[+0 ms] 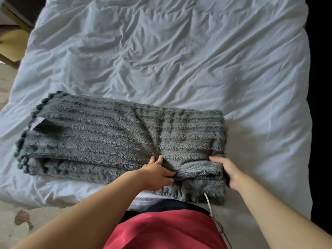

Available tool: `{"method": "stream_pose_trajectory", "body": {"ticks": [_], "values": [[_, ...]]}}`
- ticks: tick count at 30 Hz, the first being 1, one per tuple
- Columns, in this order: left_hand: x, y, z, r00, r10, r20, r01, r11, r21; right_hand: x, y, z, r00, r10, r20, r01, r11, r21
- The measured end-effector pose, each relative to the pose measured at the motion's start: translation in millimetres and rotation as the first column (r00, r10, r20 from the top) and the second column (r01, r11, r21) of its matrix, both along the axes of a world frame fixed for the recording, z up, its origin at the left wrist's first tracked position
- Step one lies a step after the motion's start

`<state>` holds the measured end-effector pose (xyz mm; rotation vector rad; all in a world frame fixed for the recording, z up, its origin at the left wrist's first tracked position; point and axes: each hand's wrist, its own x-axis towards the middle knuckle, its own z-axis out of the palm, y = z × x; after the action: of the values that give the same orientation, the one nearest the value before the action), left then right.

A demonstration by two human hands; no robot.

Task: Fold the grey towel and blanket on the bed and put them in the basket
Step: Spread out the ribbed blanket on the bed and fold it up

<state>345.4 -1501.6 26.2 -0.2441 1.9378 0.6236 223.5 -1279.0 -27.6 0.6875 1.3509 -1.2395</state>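
A fluffy grey ribbed blanket [100,133] lies folded in a long stack across the near part of the bed [179,60]. Its right end is bunched into creases. My left hand [158,174] grips a gathered fold near the blanket's near edge, thumb and fingers sunk in the pile. My right hand [229,171] grips the right end of the blanket, thumb on top and fingers wrapped under the edge. No grey towel and no basket are in view.
The bed is covered by a crumpled white duvet that fills most of the view. A wooden piece of furniture [12,42] stands at the far left by the bed. Pale carpet [19,221] shows at the near left. A white cord [209,203] hangs by my waist.
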Motion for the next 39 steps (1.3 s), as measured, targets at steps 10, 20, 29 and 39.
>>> {"method": "stream_pose_trajectory", "body": {"ticks": [10, 20, 29, 39], "values": [[23, -41, -26, 0.854, 0.505, -0.129, -0.437, 0.829, 0.349, 25, -60, 76, 0.942, 0.121, -0.314, -0.117, 0.993, 0.034], [43, -145, -7, 0.258, 0.954, 0.155, -0.857, 0.152, 0.492, 54, -245, 121, 0.763, 0.511, -0.396, -0.485, 0.858, 0.172], [67, -249, 8, -0.095, 0.977, -0.193, -0.905, -0.004, 0.425, 72, -347, 80, 0.779, 0.576, -0.249, -0.542, 0.817, 0.195], [27, -202, 24, 0.956, 0.288, -0.055, -0.292, 0.95, -0.106, 75, -314, 88, 1.0, 0.029, -0.01, -0.03, 0.991, -0.131]]}}
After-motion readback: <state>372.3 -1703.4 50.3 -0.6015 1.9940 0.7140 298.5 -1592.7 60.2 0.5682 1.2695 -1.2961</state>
